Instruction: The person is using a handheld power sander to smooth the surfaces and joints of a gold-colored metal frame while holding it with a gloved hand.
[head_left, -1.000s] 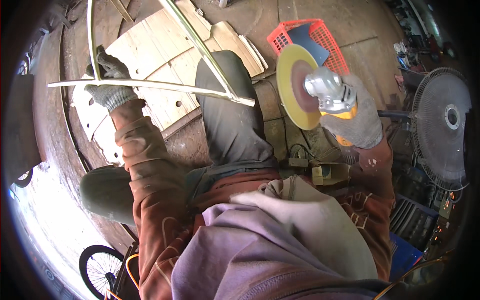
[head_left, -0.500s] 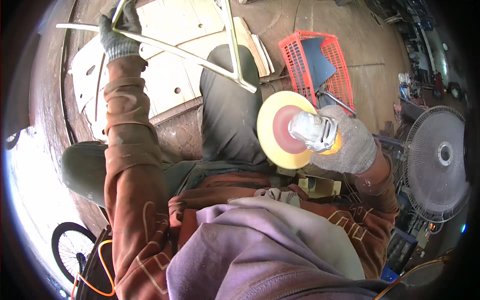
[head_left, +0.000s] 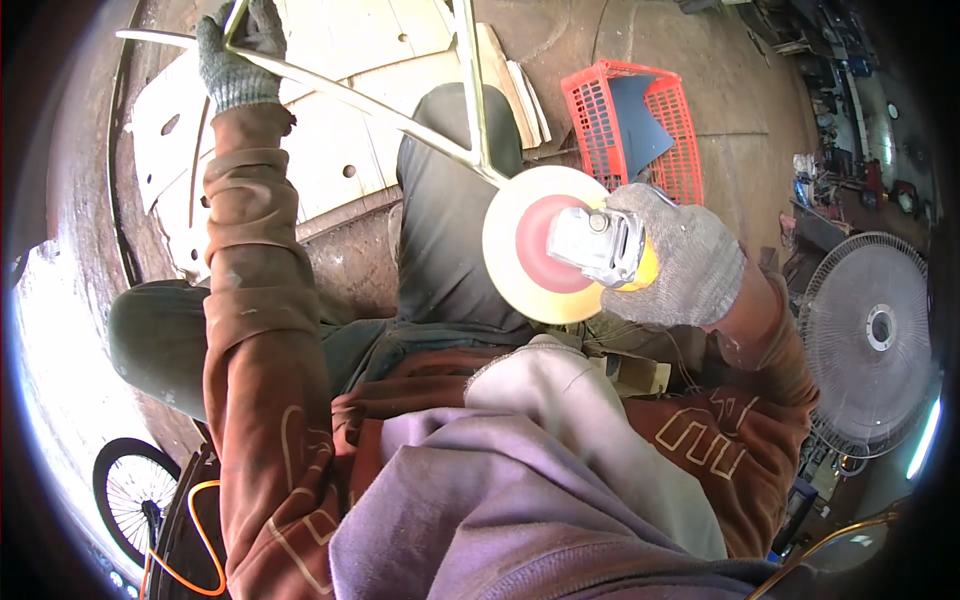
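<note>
My left hand (head_left: 243, 62), in a grey knit glove, is closed around a bar of a pale shiny metal frame (head_left: 350, 97) at the upper left. The frame's thin bars meet in a pointed corner above my raised knee (head_left: 450, 220). In my gloved right hand (head_left: 690, 262) is an angle grinder (head_left: 592, 243) with a silver head and a bit of yellow body. Its wide cream disc (head_left: 508, 255) has a pinkish centre. The disc's upper edge overlaps the tip of the frame's corner; whether they touch I cannot tell.
Cut wooden boards with holes (head_left: 370, 150) lie on the floor ahead. Beyond my right hand stands a red plastic crate (head_left: 690, 150) with a blue-grey sheet (head_left: 635, 125) inside. A large round fan (head_left: 830, 330) is at right, an orange cord (head_left: 197, 520) and spoked wheel (head_left: 112, 490) at lower left.
My right hand has brought the grinder left and slightly up, so its disc now meets the frame's corner in view. My left hand and the frame have barely shifted.
</note>
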